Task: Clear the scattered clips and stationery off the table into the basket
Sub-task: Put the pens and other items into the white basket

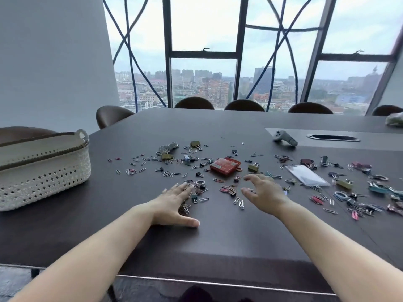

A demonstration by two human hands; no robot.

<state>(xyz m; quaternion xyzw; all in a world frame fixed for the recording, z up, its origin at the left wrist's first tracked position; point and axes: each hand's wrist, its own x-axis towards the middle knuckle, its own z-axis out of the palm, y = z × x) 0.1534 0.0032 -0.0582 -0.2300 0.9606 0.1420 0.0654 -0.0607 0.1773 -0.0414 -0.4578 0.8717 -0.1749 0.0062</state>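
Several paper clips and binder clips (168, 162) lie scattered across the dark table (218, 236). A red box (225, 166) sits among them, and a clear plastic sleeve (306, 175) lies to its right. The white woven basket (41, 171) stands at the left of the table. My left hand (176, 203) rests flat, fingers spread, over a small clump of clips. My right hand (263, 192) hovers just above the table with fingers curled and apart, holding nothing. A denser pile of clips (366, 197) lies at the far right.
A grey game controller (284, 138) lies further back beside a cable slot (332, 137) in the table's inset panel. Brown chairs (244, 105) line the far edge before tall windows. A crumpled pale object (394, 119) sits at the right edge.
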